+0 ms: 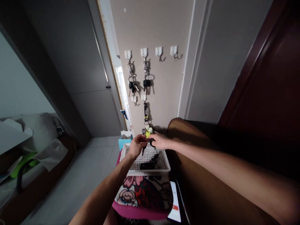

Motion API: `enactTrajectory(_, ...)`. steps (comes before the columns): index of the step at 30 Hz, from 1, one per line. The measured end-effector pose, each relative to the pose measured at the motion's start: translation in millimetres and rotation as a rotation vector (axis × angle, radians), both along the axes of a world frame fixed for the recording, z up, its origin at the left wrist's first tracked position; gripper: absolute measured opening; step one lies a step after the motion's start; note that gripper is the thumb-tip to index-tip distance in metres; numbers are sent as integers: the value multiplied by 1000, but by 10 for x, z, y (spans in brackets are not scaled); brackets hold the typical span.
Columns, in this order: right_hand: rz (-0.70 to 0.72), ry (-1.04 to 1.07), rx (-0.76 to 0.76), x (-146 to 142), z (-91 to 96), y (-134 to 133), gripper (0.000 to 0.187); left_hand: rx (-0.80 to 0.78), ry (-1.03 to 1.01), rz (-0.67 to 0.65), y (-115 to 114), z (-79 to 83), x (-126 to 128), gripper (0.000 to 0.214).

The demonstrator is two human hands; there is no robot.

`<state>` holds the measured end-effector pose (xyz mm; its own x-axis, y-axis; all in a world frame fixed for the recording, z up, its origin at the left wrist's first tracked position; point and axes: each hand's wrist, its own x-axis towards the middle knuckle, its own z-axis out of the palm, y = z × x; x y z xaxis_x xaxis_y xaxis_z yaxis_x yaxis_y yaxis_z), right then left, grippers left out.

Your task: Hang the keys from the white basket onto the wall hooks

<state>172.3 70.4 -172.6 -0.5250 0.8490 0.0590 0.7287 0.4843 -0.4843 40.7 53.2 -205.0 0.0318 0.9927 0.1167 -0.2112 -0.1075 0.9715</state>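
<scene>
Both my hands meet above the far edge of a white perforated tray [164, 165]. My left hand [136, 145] is closed in a pinch on a key set with a yellow and white charm [148, 132]. My right hand [159, 141] is closed on the same bunch, on a dark piece of it. A black lanyard [145, 112] runs from the bunch up to a lower wall hook [143, 97]. A black key fob [147, 165] lies in the tray.
Several white hooks line the beige wall; two upper ones carry key bunches [132, 86] [147, 83], two others [159, 51] [174, 50] are bare. The tray sits on a floral cushion [142, 197]. A brown rounded surface [187, 147] is at right, a grey door [91, 93] at left.
</scene>
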Motion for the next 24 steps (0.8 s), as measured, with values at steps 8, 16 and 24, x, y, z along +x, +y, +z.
enactTrajectory(8,-15,220,-164,-15,17,19,30,-62,103,-197,-33,11,-53,24)
enactTrajectory(16,-5,296,-226,23,-34,101,18,-39,63,-137,-20,7,-14,14)
enactTrajectory(24,18,344,-181,30,24,73,16,-6,103,-107,-17,49,-1,10)
